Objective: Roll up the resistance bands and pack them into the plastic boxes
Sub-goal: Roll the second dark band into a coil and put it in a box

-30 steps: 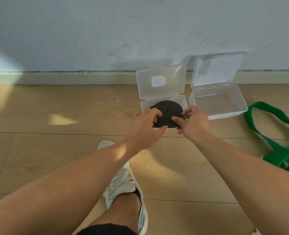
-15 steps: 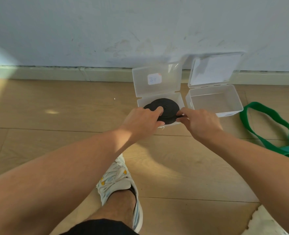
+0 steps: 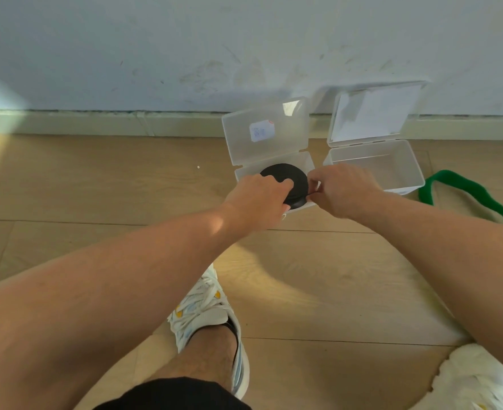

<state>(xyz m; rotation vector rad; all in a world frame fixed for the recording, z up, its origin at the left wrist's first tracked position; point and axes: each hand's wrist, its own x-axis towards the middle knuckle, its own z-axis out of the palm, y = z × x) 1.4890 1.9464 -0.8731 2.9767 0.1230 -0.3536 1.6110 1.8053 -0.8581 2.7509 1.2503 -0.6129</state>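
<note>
a person seated on a wooden floor reaches both arms forward to two clear plastic boxes standing side by side with lids propped open against the wall. a black rolled band, wound into a flat disc, lies face up over the opening of the left box, partly inside it, its near edge resting on the front rim. the left hand grips the disc's left and near edge, fingers curled over the top. the right hand pinches the disc's right edge with curled fingers. the disc sits directly between the two hands, flat face up, and looks nearly as wide as the box, so it probably needs pressing straight down. the right box holds nothing visible. a green band lies unrolled on the floor just right of that box, nearer the right hand. a white sneaker sits below the arms.
</note>
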